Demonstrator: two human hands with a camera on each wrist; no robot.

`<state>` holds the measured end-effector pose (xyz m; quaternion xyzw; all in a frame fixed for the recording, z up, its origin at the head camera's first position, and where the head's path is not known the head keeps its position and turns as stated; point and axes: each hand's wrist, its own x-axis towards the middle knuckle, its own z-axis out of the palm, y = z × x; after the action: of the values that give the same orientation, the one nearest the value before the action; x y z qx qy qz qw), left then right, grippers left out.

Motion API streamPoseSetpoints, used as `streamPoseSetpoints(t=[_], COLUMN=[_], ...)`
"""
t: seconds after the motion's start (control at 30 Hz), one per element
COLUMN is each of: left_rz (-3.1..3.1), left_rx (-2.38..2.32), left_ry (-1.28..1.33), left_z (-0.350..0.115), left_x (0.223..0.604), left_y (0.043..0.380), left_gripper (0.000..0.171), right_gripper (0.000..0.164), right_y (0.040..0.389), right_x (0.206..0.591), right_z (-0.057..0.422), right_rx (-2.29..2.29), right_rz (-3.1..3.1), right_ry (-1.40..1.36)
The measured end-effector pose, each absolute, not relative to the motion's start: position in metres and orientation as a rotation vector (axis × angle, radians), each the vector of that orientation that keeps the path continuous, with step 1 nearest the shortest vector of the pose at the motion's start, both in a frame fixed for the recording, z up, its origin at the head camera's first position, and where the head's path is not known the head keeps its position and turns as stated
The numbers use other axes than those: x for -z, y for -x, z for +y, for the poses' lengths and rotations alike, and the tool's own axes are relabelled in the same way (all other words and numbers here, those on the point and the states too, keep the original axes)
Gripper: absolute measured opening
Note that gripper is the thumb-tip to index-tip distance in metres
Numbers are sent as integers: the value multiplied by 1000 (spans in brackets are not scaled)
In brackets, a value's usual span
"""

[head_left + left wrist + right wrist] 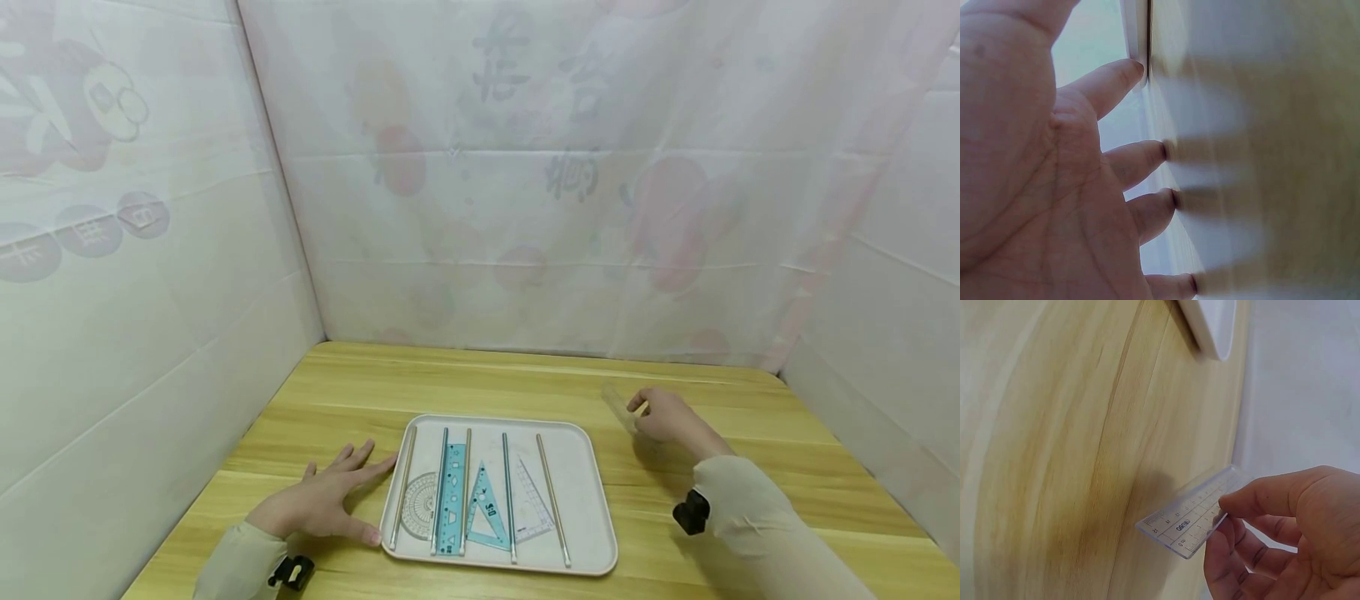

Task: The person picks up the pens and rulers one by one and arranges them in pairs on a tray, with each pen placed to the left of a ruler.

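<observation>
Between thumb and fingers, my right hand (667, 419) pinches a clear ruler (1188, 519), held tilted over the table to the right of the tray. My left hand (326, 498) is spread flat at the left of the white tray (592, 533), its thumb and index fingertip at the tray's rim. In the tray lie a clear protractor (418, 507), a blue stencil ruler (452, 492), a blue set square (483, 521) and a clear set square (531, 504). Several thin sticks, among them a gold one (553, 500) and a blue one (508, 492), lie lengthwise across them.
The tray stands on a wood-grain table (360, 383) near its front. Pale printed cloth (480, 208) hangs behind the table and at both sides. A black wrist mount (692, 512) is strapped at the right sleeve, another (292, 572) at the left.
</observation>
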<state>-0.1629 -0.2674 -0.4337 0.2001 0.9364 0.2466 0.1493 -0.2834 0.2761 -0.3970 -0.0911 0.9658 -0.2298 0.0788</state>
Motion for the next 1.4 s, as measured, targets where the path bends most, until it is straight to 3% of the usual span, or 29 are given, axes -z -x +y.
streamPoseSetpoints(t=[0.87, 1.4], left_rz=[2687, 2697], left_rx=[-717, -708], left_ry=[-573, -578], left_z=[-268, -269], left_x=[433, 434], left_y=[164, 166], left_gripper=[110, 110], right_gripper=[30, 37], right_y=[231, 211], right_x=[390, 397], right_z=[238, 214], right_rx=[984, 988], right_rz=[2787, 2759], right_ry=[378, 401])
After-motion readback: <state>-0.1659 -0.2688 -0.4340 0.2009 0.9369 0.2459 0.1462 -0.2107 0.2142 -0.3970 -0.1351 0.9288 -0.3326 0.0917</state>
